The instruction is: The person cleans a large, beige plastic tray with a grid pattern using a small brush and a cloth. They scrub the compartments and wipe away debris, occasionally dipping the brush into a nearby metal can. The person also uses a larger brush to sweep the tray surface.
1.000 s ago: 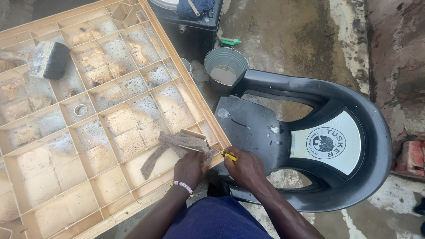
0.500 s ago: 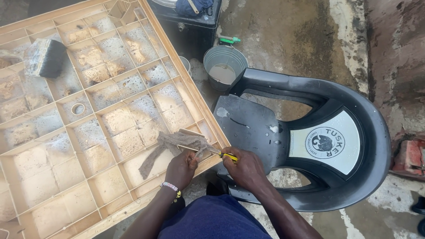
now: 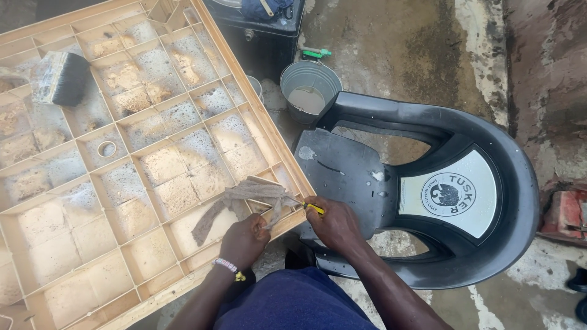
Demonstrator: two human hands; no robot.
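Note:
A large tan plastic mould tray [image 3: 73, 177] with several gridded compartments, dusted with pale residue, lies tilted in front of me. My left hand [image 3: 244, 239] pinches a strip of grey-brown cloth [image 3: 244, 198] that drapes over the tray's near edge. My right hand [image 3: 333, 223] grips a small yellow-handled tool [image 3: 313, 208], its tip against the cloth at the tray's rim. A beaded band sits on my left wrist.
A dark plastic chair [image 3: 428, 201] lies on its back to the right. A grey metal bucket [image 3: 309, 88] stands behind it beside a black box [image 3: 263, 36]. A block brush [image 3: 60, 78] rests in the tray's far left. Concrete floor all around.
The view has shifted slightly. My left hand has slid back along the cloth toward me, while my right hand keeps the yellow tool at the tray's edge.

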